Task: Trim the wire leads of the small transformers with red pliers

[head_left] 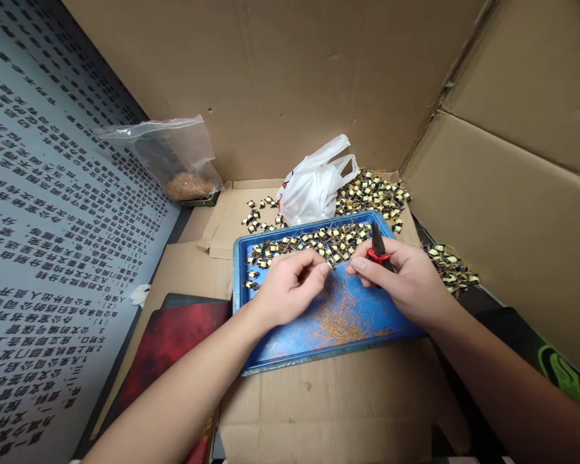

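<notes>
My left hand [294, 280] is closed over the blue tray [280, 348], its thumb and forefinger pinching a small yellow-and-black wire-wound coil [331, 264]. Opposite it, my right hand [399, 274] wraps around a pair of pliers or cutters [378, 248] with red on the handles and dark jaws pointing up. The thumb and forefinger of that hand come together near the coil; whether they grip a wire end is too small to tell. Many similar coils [309, 241] lie along the tray's far side. Loose copper-coloured wire clippings [341, 319] are scattered across its near half.
Behind the tray sits a white plastic bag [312, 190], with a heap of coils [374, 196] beside it and another pile [449, 267] at right. A clear bag of wire scraps [188, 183] stands back left. Cardboard walls [280, 84] enclose the back and right.
</notes>
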`<state>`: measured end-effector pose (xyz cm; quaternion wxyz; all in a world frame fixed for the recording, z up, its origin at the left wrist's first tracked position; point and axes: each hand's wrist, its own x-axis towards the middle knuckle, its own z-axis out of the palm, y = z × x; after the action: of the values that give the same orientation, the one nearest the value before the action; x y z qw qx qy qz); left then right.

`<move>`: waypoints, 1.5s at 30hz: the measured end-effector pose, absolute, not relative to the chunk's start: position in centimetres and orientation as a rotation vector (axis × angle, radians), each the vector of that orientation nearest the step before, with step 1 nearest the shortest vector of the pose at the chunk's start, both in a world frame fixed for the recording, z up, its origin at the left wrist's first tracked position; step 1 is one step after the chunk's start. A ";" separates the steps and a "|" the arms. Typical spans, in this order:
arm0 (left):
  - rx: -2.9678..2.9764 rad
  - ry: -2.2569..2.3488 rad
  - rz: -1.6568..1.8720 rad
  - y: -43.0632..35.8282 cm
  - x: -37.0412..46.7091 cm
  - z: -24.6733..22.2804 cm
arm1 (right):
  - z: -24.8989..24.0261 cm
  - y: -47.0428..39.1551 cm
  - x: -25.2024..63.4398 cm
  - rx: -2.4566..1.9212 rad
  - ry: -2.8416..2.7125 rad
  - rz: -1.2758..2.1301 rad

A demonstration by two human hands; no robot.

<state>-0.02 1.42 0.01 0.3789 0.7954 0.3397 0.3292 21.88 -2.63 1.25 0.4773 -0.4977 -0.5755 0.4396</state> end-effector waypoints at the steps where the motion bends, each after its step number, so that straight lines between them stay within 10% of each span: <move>1: 1.995 0.875 0.823 1.4 -0.1 0.0 | 1.1 -2.7 21.9 -1.206 -1.393 1.092; 45: 2.111 0.757 0.943 1.5 0.3 -0.2 | 0.5 -3.2 21.6 -1.156 -1.487 1.093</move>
<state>0.26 1.46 -0.22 0.3468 0.8139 0.2917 0.3636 21.56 -3.17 0.47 0.4635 -0.4703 -0.6051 0.4448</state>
